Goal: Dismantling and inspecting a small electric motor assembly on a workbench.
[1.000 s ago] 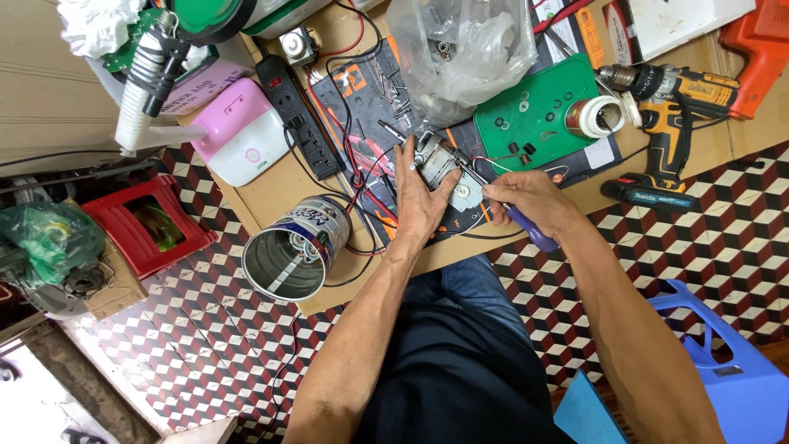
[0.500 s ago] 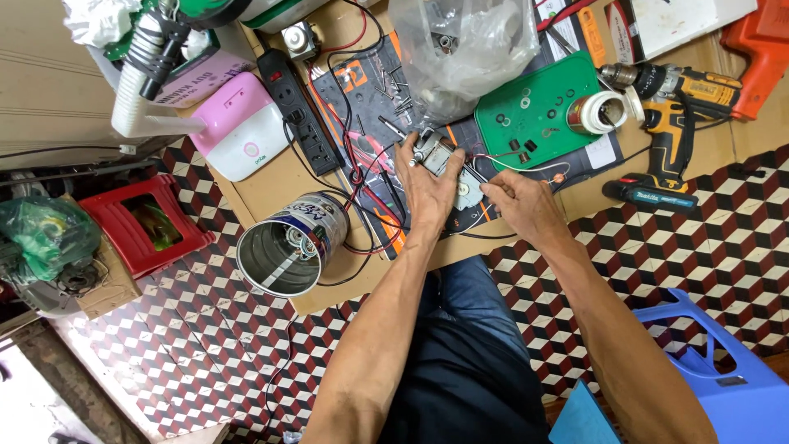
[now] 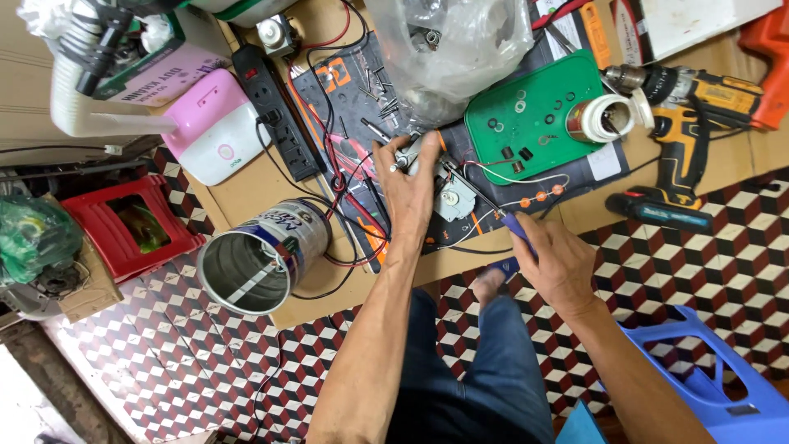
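Seated over a patterned tile floor, I press my left hand [image 3: 408, 191] onto a small grey motor unit [image 3: 448, 191] on the cardboard-covered worktop [image 3: 246, 191], while my right hand [image 3: 559, 265] grips a blue-handled screwdriver [image 3: 511, 224] angled toward it. An open tin can [image 3: 259, 256] lies at left; a green tray [image 3: 534, 111] and yellow cordless drill [image 3: 690, 111] sit at right.
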